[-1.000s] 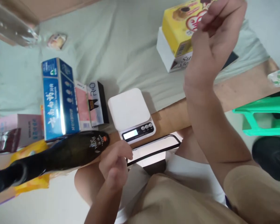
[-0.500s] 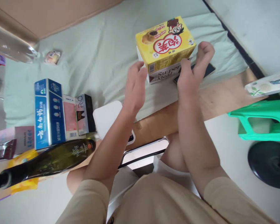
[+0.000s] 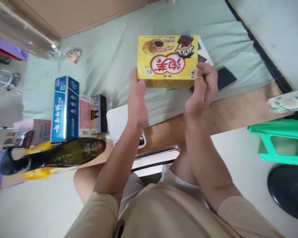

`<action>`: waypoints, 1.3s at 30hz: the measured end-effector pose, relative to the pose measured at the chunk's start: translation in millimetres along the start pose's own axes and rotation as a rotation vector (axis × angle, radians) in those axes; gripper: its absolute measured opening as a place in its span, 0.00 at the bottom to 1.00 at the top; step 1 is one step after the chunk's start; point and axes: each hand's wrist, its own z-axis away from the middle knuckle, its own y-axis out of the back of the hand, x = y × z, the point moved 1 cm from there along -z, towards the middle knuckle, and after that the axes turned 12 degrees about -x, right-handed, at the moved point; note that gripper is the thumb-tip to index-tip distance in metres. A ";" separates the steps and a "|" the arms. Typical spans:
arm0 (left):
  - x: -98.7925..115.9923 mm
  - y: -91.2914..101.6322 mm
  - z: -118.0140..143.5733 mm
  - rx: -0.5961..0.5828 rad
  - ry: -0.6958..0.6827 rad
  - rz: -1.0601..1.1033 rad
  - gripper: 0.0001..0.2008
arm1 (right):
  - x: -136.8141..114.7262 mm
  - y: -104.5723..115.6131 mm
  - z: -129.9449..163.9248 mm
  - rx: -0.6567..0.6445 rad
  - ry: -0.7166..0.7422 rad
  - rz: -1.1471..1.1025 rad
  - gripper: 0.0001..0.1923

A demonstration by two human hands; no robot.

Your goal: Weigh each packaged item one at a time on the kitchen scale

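Note:
A yellow snack box (image 3: 167, 61) with red lettering and a cartoon figure is lifted above the pale green sheet (image 3: 109, 49). My left hand (image 3: 137, 97) grips its left end and my right hand (image 3: 201, 91) grips its right end. Behind the box a white box (image 3: 204, 54) shows only at its right edge. A white kitchen scale (image 3: 116, 120) lies below my left forearm, partly hidden by it.
A blue carton (image 3: 64, 109), a pink pack (image 3: 84, 114) and a black box (image 3: 99, 112) stand at the left. A dark bottle (image 3: 57, 157) lies on its side. A black phone (image 3: 225, 77), a green stool (image 3: 280, 140) and a tablet (image 3: 154, 158) are nearby.
Both hands closed on the ends of the yellow box and lifted it off the white box, turning its printed face toward me. A second ago my left hand was down by the scale.

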 end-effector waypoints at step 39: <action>15.7 74.7 262.8 0.163 -0.284 -0.623 0.19 | -67.6 -41.8 95.4 -0.245 -0.066 -0.198 0.22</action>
